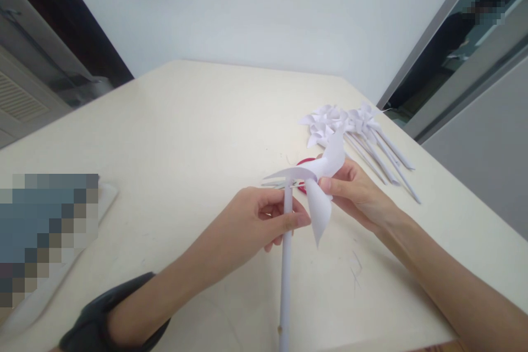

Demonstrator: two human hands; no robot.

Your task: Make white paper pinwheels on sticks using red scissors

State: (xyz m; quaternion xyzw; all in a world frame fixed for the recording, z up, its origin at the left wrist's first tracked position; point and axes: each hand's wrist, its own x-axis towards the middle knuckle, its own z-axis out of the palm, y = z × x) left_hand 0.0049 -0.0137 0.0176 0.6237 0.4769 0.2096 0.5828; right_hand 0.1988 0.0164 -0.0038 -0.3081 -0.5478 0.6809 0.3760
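A white rolled-paper stick (pixel 285 275) stands nearly upright over the front of the table, and my left hand (pixel 272 217) grips it near its top between thumb and fingers. My right hand (pixel 350 184) pinches a white paper pinwheel (pixel 319 209) near its centre, just right of the stick's top. Whether the pinwheel is fastened to the stick cannot be made out. Behind the pinwheel, partly hidden, lie scissors (pixel 306 161) with red handles, their blades pointing left.
Several finished white pinwheels (pixel 330 121) on paper sticks lie at the right of the table (pixel 185 121). Thin paper scraps (pixel 355 269) are scattered at front right. A blurred-out item (pixel 49 231) rests at the left edge. Another person (pixel 449 38) is beyond the doorway.
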